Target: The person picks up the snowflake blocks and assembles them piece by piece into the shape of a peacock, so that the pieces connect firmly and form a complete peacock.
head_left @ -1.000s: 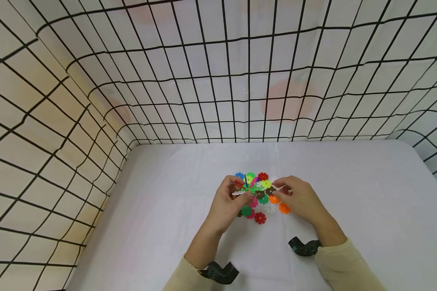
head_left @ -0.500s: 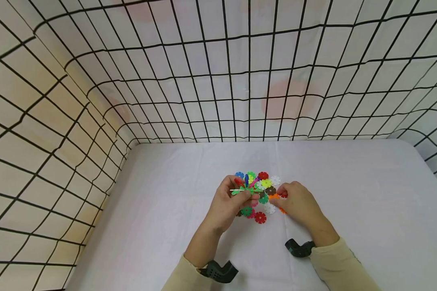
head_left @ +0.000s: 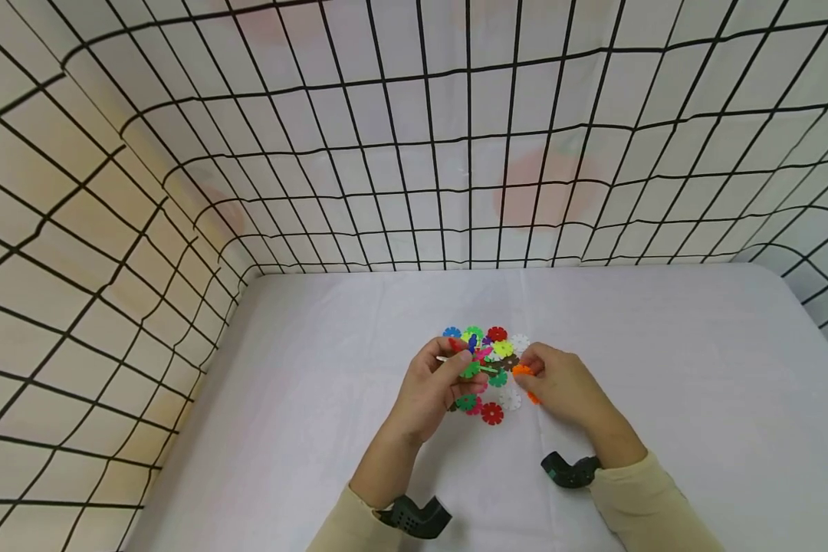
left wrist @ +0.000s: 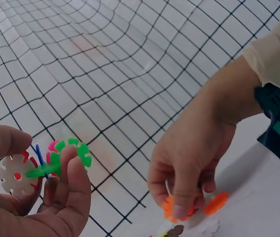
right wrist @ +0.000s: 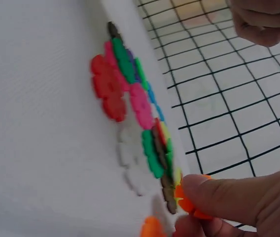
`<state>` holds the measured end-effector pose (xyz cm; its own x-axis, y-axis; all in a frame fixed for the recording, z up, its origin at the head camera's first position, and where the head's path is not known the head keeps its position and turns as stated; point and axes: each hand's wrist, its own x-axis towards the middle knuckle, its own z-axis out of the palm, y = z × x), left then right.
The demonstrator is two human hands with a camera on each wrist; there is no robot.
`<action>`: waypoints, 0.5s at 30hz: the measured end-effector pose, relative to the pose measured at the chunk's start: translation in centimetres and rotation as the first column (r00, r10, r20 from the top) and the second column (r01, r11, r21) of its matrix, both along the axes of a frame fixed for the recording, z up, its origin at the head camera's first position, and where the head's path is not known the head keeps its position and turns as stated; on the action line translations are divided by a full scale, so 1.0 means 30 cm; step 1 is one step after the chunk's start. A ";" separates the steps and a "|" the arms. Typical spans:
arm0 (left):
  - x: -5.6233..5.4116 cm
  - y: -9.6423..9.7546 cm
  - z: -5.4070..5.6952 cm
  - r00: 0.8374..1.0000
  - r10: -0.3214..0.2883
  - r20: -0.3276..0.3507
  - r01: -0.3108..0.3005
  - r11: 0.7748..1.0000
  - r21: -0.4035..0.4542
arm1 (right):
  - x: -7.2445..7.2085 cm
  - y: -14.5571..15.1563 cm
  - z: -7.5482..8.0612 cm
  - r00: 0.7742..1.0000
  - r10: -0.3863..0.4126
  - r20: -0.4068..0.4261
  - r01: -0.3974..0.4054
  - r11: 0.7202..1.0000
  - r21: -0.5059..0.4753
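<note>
My left hand holds a cluster of joined notched plastic discs. In the left wrist view a white disc and a green disc show in it, with red, blue and pink pieces partly hidden by the fingers. My right hand pinches an orange disc between thumb and fingers, just right of the loose discs. Close to the right fingers lies another orange disc. The two hands are apart, with the pile of discs between and below them.
Loose discs in many colours lie on the white cloth, among them a red disc, a white disc and a yellow disc. Black wire grid stands along the back and sides of the white table.
My right hand has moved slightly toward me, from beside the cluster to the orange discs, and now grips one. The left hand stays in place, with the cluster turned in its fingers.
</note>
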<state>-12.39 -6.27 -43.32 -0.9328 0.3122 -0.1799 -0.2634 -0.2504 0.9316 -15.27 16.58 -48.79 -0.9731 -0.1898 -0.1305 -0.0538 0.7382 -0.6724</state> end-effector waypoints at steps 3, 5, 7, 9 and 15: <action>-0.002 0.002 -0.003 1.000 -0.004 0.000 0.004 1.000 0.007 | 0.004 0.010 0.028 1.000 -0.023 -0.003 0.023 0.996 -0.084; -0.002 0.004 -0.003 1.000 -0.005 -0.005 0.005 1.000 0.003 | 0.009 0.015 0.054 0.999 -0.050 0.007 0.051 0.985 -0.166; -0.001 0.005 -0.005 1.000 -0.008 -0.018 0.007 1.000 -0.005 | 0.017 0.018 0.081 0.997 -0.079 0.014 0.080 0.959 -0.273; -0.001 0.005 -0.007 1.000 -0.006 -0.029 0.006 1.000 -0.019 | 0.026 0.017 0.104 0.995 -0.097 0.008 0.093 0.918 -0.387; 0.001 0.004 -0.018 0.998 -0.022 -0.058 0.014 0.992 -0.125 | 0.049 0.007 0.156 0.994 -0.083 -0.071 0.025 0.808 -0.589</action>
